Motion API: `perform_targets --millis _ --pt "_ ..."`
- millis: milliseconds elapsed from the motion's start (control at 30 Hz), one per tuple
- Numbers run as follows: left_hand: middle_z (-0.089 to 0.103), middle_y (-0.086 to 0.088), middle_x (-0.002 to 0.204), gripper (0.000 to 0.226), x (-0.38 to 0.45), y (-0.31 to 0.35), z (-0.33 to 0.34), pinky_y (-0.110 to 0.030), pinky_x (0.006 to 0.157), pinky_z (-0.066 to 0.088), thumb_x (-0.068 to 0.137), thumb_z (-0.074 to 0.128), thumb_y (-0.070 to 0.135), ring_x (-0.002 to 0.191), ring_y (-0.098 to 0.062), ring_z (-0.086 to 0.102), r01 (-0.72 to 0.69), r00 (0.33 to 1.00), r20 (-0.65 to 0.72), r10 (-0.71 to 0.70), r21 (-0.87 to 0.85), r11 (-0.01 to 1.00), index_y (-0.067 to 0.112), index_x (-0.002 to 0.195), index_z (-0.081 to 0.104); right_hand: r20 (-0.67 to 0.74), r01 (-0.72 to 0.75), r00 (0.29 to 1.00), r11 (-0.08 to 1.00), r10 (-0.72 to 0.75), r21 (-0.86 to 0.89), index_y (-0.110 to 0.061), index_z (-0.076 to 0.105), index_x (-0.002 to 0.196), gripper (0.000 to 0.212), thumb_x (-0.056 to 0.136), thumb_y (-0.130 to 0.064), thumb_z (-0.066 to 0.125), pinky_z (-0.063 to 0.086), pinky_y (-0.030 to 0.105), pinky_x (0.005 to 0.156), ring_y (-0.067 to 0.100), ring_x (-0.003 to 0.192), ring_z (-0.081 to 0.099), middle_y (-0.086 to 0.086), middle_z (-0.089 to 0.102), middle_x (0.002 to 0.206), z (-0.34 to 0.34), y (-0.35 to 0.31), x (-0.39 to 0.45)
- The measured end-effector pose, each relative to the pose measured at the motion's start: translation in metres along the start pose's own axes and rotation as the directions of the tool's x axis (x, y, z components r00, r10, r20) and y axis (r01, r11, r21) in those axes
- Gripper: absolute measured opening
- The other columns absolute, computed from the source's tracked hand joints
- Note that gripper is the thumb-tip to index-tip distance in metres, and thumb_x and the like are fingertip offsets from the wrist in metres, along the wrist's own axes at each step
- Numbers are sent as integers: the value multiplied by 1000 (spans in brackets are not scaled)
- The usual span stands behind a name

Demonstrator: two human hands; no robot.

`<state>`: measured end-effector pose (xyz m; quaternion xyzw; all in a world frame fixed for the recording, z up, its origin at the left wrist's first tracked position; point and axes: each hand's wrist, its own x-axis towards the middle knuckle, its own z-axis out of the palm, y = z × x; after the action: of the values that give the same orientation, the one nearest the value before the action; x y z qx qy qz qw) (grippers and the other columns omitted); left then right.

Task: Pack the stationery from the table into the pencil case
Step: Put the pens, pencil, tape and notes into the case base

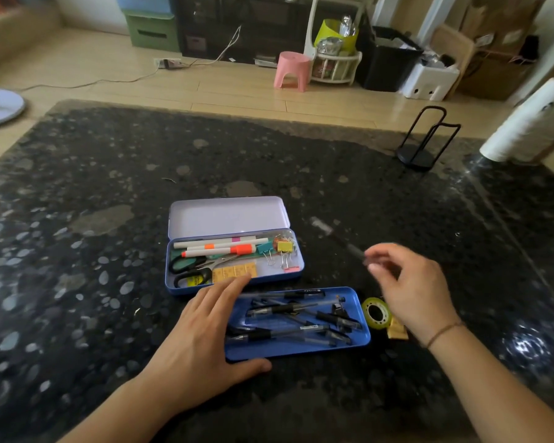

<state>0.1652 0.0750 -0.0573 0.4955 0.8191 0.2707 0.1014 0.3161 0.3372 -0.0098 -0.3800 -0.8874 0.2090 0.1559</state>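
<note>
While left hand [202, 340] lies flat, fingers straight, steadying blue tray [359, 338] of pens, right hand [410, 282] pinches blurred pen [336, 233] near open pencil case [296, 270]. Pen probably light, stiff, slick; hold mid-barrel. Tape roll [377, 314] beside tray, unpacked.

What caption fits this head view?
Left hand steadies the pen tray; right hand hovers beside the open case.

Left hand [202, 340] flat, fingers [234, 284] spread; right hand [413, 286] raised, blurred fingers seemingly pinched.
</note>
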Motion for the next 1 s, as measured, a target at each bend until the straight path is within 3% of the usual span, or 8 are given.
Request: perform_targets --millis 133,233,300,367,433,600,767,1000 --pt "24 36 134 108 0 1 -2 -10 106 20 63 63 76 128 12 26 26 998 -62 -33 -117 993 44 146 2 232 377 899 926 -372 26 -36 68 100 22 82 -23 68 51 31 76 10 83 59 -8 61 88 18 -24 -29" --pt "28 32 132 109 3 3 -4 -17 107 23 60 62 78 126 10 29 12 999 -47 -17 -104 995 47 145 0 328 496 824 868 -462 -23 -36 67 99 15 84 -33 65 49 28 76 4 88 53 -15 62 93 25 -39 -32" --pt "22 33 135 108 4 4 -5 -18 109 19 60 60 80 127 10 24 -9 1000 -30 7 -59 998 49 143 -2 260 526 824 850 -502 -24 -33 68 93 11 83 -35 64 48 25 78 4 89 52 -19 66 94 22 -41 -29" --pt "17 33 136 107 5 4 -5 -19 111 16 61 59 81 128 9 18 -21 1000 -12 21 -15 1000 48 144 -1 132 421 898 907 -420 23 -31 69 91 10 85 -26 64 42 18 83 6 89 55 -17 67 93 15 -39 -19" --pt "19 31 139 106 5 4 -5 -21 112 16 62 58 81 129 7 18 -34 999 -6 34 5 999 46 145 3 176 290 942 957 -287 4 -32 68 95 14 88 -22 62 36 16 86 5 93 56 -16 66 96 11 -35 -9" --pt "27 24 143 99 4 2 -5 -25 112 21 65 55 81 132 1 23 -30 1000 10 30 39 999 40 147 15 466 267 866 957 -184 -118 -36 65 96 10 86 -35 62 53 33 81 7 89 59 -14 61 95 15 -47 -6" --pt "42 14 136 78 5 5 2 -32 106 34 75 52 73 127 -11 37 -52 999 -6 53 139 989 30 139 41 468 280 867 945 -173 -170 -39 59 84 5 86 -38 63 53 31 78 5 86 58 -16 59 90 2 -55 -11" --pt "40 14 138 68 7 7 1 -30 103 35 81 46 69 126 -10 38 -44 999 -17 48 165 985 31 138 41 514 216 856 935 -43 -280 -40 57 86 6 88 -36 61 51 26 73 1 84 57 -17 58 91 2 -48 -11"
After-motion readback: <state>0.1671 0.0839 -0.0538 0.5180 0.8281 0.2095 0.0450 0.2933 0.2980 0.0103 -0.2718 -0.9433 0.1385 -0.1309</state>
